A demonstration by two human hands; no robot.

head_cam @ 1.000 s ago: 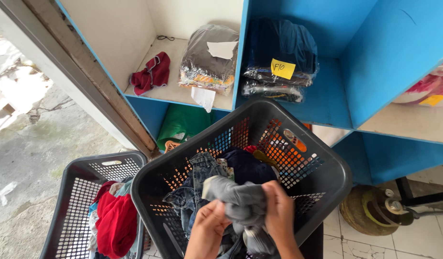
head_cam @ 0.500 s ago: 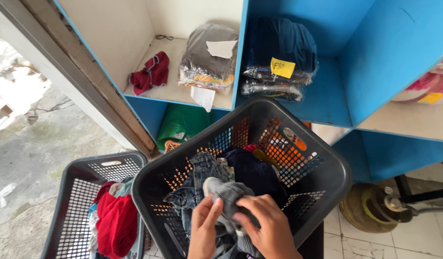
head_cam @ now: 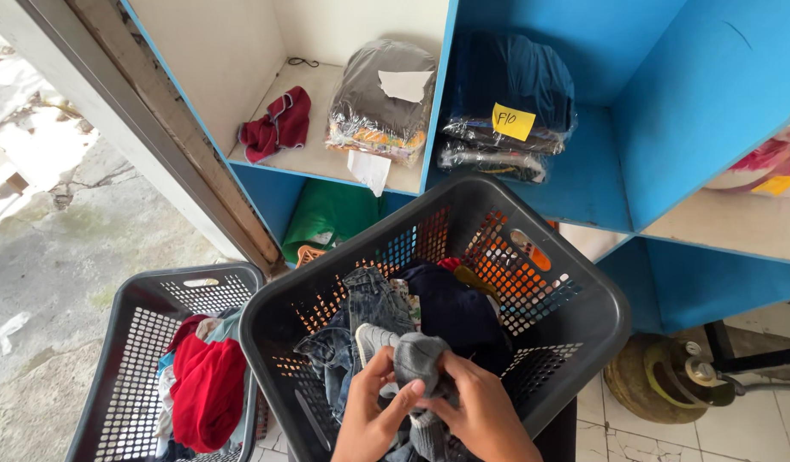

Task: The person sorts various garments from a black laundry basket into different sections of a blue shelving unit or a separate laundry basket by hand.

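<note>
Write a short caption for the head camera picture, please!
Both hands, left hand and right hand, bunch a grey garment over a dark laundry basket beside blue shelves.

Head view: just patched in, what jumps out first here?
Both hands, the left hand and the right hand, bunch a grey garment over a big dark laundry basket of clothes at bottom centre. To its left sits a second basket with a bright red garment. Behind, blue shelves hold bagged clothing, and one bag carries a yellow note.
</note>
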